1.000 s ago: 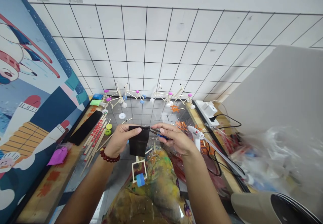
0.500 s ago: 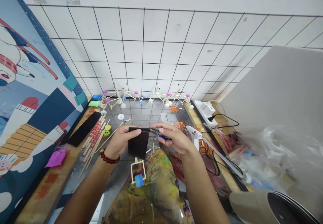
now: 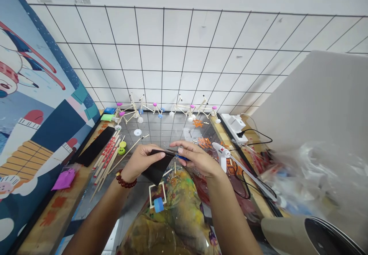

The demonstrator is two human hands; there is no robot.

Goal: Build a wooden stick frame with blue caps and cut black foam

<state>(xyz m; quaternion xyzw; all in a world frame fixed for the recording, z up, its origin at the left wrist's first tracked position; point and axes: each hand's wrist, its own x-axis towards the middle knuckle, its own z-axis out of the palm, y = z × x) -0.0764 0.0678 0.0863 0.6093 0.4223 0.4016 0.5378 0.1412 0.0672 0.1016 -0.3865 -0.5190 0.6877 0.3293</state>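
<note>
My left hand (image 3: 140, 162) pinches a black sheet (image 3: 157, 166) near its upper edge, thumb on top. The sheet hangs tilted, its lower corner toward me. Blue-handled scissors (image 3: 181, 157) are in my right hand (image 3: 198, 158), with the fingers closed round the handles. Their blades lie along the sheet's top edge near my left thumb; I cannot tell how far apart they are. Just below the sheet, a small wooden stick frame (image 3: 157, 186) with a blue piece (image 3: 158, 205) rests by a paint-stained cloth (image 3: 184, 197).
Several stick models (image 3: 132, 111) with coloured discs line the back. On the left lie a black strip (image 3: 96, 146), wooden sticks (image 3: 110, 159), yellow-green lids (image 3: 122, 148) and a pink packet (image 3: 65, 178). To the right are a white glue gun (image 3: 222, 153), a power strip (image 3: 234, 126), cables and plastic bags (image 3: 307, 174).
The black sheet has turned, its lower end swinging slightly left and its top right corner dropping. My right hand and the scissors have shifted slightly, with the fingers reaching further over the blades.
</note>
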